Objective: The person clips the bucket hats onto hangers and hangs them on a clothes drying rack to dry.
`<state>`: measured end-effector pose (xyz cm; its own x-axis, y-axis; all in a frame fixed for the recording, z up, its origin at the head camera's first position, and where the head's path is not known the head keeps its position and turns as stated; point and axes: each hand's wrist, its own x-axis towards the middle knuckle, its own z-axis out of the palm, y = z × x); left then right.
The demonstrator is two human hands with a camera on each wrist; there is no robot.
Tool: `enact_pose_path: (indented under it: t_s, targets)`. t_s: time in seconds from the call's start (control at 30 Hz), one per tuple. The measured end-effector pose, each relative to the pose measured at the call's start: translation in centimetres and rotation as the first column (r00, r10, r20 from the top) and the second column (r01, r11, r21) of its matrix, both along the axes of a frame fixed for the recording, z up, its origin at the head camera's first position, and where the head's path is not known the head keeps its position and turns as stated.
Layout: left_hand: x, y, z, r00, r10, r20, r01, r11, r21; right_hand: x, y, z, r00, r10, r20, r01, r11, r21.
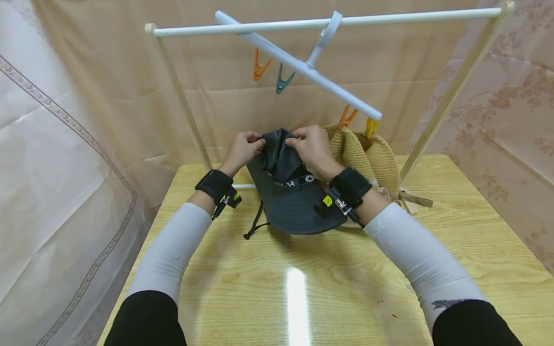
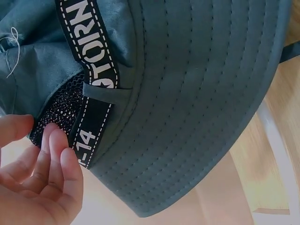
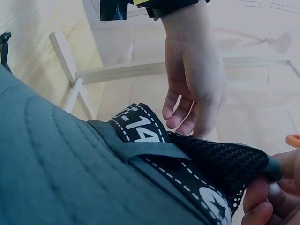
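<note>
A dark grey-green bucket hat (image 1: 298,211) hangs between my hands, its stitched brim toward me and its black band with white lettering showing. My left hand (image 1: 243,150) pinches the crown's left edge between thumb and fingers; in the left wrist view the fingers of that hand (image 2: 42,176) lie at the black mesh panel. At the crown's right side my right hand (image 1: 313,150) pinches the fabric, and the right wrist view shows its fingertips (image 3: 274,192) on the edge above the mesh. A drawstring with a toggle (image 1: 247,235) dangles from the brim's left.
A white rack bar (image 1: 402,18) carries a tilted white hanger (image 1: 298,65). Orange (image 1: 259,67) and teal clips (image 1: 283,81) hang free from it. Another orange clip (image 1: 346,117) and a yellow clip (image 1: 371,127) hold a tan woven hat (image 1: 383,158) over the wooden table (image 1: 346,288).
</note>
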<state>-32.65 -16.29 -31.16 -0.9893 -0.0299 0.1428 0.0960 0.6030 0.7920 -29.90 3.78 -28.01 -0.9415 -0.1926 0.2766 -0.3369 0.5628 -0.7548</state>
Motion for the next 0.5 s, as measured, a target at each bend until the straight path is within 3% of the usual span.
enact_pose_path:
  t_s: [0.23, 0.5]
  targets:
    - [-0.4, 0.1, 0.3, 0.999, -0.004, -0.036, 0.003, 1.0, -0.031, -0.5, 0.6, 0.3, 0.999, -0.005, -0.038, 0.005, 1.0, -0.02]
    - [-0.8, 0.7, 1.4, 0.994, -0.014, -0.107, 0.002, 0.994, -0.11, -0.8, 1.3, 0.6, 0.998, -0.025, -0.052, 0.022, 0.998, -0.054]
